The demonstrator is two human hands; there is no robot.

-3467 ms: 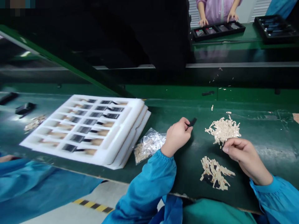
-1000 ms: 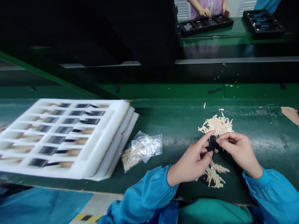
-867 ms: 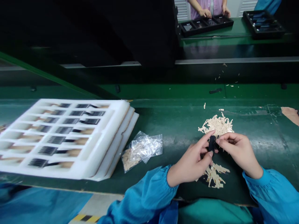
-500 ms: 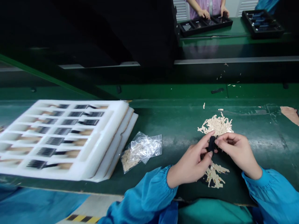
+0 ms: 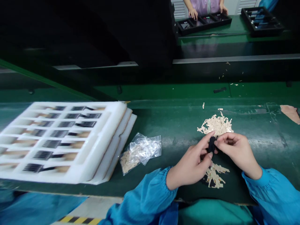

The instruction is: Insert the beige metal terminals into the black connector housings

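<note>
My left hand (image 5: 191, 162) is closed on a small black strip-like part (image 5: 211, 144), pinched upright between thumb and fingers. My right hand (image 5: 236, 150) is closed in a pinch at the part's upper right edge; whatever its fingertips hold is hidden. Just beyond both hands lies a heap of small cream-coloured slips (image 5: 217, 124). A looser pile of cream strips (image 5: 215, 175) spreads below the hands, close to the table's front edge.
On the left, stacked white foam trays (image 5: 98, 150) hold black-and-tan flat parts in slots. Clear plastic bags (image 5: 142, 148) with cream pieces lie beside them. Across the bench, a co-worker's hands (image 5: 193, 13) work over a black compartment tray (image 5: 203, 23); another black tray (image 5: 262, 22) stands to its right.
My hands keep nearly the same grip on the black part. The view has shifted slightly. The co-worker's hand on the left has moved left along the black tray.
</note>
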